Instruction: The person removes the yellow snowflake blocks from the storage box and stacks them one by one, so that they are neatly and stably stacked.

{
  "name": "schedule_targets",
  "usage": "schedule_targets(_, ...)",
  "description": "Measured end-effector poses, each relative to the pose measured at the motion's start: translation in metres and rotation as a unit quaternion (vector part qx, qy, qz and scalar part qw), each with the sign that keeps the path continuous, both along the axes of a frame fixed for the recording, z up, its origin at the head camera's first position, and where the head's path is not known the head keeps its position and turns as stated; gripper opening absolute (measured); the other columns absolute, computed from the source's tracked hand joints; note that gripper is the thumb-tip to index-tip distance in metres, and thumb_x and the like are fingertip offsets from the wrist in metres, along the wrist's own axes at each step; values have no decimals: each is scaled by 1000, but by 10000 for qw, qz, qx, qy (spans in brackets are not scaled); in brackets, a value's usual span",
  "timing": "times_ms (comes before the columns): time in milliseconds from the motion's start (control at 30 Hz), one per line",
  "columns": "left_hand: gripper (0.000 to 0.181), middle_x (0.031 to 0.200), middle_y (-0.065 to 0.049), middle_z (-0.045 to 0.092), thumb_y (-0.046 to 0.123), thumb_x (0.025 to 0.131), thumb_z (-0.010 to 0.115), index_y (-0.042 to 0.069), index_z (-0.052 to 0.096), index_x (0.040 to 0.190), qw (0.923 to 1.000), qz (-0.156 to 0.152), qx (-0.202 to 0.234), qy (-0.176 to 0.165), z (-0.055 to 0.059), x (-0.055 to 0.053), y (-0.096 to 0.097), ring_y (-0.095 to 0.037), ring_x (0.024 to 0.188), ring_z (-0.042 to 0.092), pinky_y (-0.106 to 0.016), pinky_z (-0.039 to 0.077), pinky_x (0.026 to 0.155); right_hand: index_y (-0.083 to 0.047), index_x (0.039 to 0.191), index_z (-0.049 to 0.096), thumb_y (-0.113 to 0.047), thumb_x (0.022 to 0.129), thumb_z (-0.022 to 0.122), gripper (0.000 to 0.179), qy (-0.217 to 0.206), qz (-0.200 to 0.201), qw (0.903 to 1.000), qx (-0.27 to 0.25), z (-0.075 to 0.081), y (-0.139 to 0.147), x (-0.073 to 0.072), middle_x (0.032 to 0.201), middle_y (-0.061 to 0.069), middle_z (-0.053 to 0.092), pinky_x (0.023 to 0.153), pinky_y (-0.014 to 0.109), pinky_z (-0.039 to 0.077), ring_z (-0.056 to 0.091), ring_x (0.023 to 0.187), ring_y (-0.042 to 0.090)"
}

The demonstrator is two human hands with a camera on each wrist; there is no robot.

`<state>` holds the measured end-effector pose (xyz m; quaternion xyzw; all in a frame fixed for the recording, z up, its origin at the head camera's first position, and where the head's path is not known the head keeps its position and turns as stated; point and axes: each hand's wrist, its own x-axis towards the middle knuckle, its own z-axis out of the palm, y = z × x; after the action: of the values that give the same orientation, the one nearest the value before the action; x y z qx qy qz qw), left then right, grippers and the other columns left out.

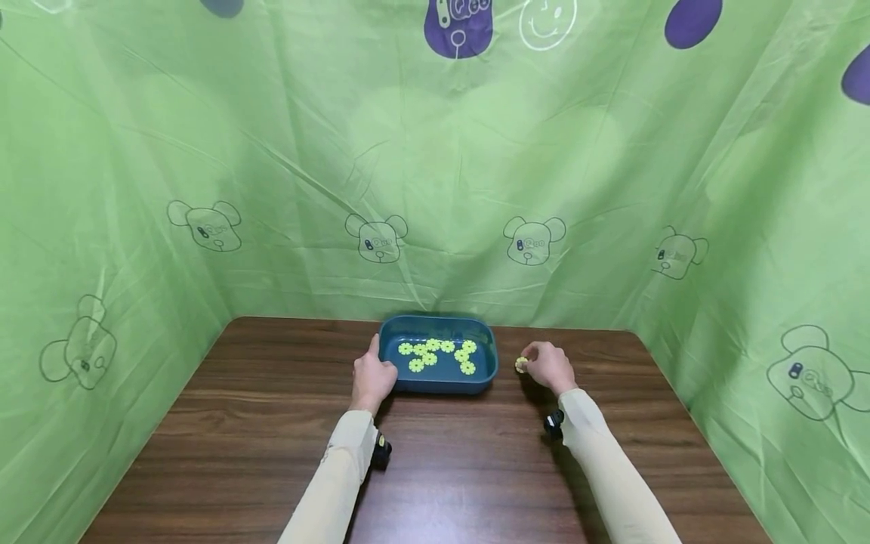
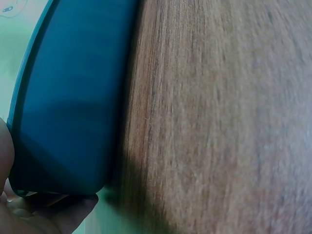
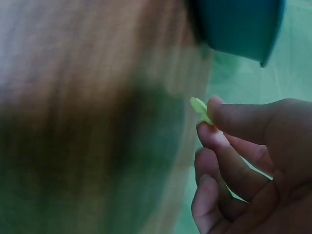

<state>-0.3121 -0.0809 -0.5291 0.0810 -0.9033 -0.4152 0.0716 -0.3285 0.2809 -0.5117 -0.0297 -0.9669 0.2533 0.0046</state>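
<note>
A dark blue plastic bin stands on the table, with several yellow-green flower-shaped pieces scattered over its floor. My left hand holds the bin's left end; the left wrist view has the thumb by the rim and the fingers against the outer end wall. To the right of the bin, apart from it, my right hand pinches one more flower-shaped piece between thumb and fingertips. In the right wrist view this piece is seen almost edge-on, with the bin's right end beyond it.
The brown wood-grain table extends in front of and beside the bin. A green printed curtain rises behind the table and along both sides, close behind the bin. A small black camera is worn on each wrist.
</note>
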Motion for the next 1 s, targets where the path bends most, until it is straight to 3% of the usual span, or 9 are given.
schedule_targets(167, 74, 109, -28, 70, 7, 87, 49, 12, 33, 160, 10000, -3, 2, -28, -1, 0, 1, -32, 84, 58, -45, 50, 79, -17, 96, 74, -33, 88, 76, 19, -247, -180, 9993, 230, -12, 4, 2, 96, 6, 73, 63, 44, 49, 68, 87, 29)
schedule_targets(400, 75, 76, -18, 64, 7, 88, 47, 13, 30, 161, 10000, -28, 19, -89, -1, -1, 1, -29, 71, 53, -41, 46, 73, -17, 94, 74, -37, 86, 77, 21, -299, -332, 9983, 362, -15, 4, 3, 97, 9, 74, 60, 45, 49, 68, 86, 33)
schedule_targets(500, 76, 70, -16, 61, 7, 88, 47, 14, 29, 161, 9999, -45, 37, -141, 0, 0, 1, -28, 67, 52, -40, 44, 71, -17, 94, 74, -37, 86, 77, 21, -317, -352, 9982, 369, -16, 3, 3, 99, 11, 74, 61, 46, 49, 68, 88, 34)
schedule_targets(700, 76, 88, -23, 69, 7, 86, 48, 13, 32, 160, 10000, -7, 16, -35, 0, 0, 0, -29, 73, 54, -41, 46, 72, -18, 94, 75, -39, 86, 75, 23, -283, -329, 9983, 393, -16, 4, 3, 103, 12, 74, 63, 49, 50, 69, 93, 37)
schedule_targets(1000, 77, 105, -28, 71, 7, 86, 48, 14, 32, 160, 9999, 25, 98, -6, -2, 0, 0, -30, 77, 56, -43, 49, 75, -17, 93, 75, -40, 86, 75, 24, -306, -311, 9982, 402, -17, 5, 3, 103, 12, 74, 63, 49, 50, 69, 93, 37)
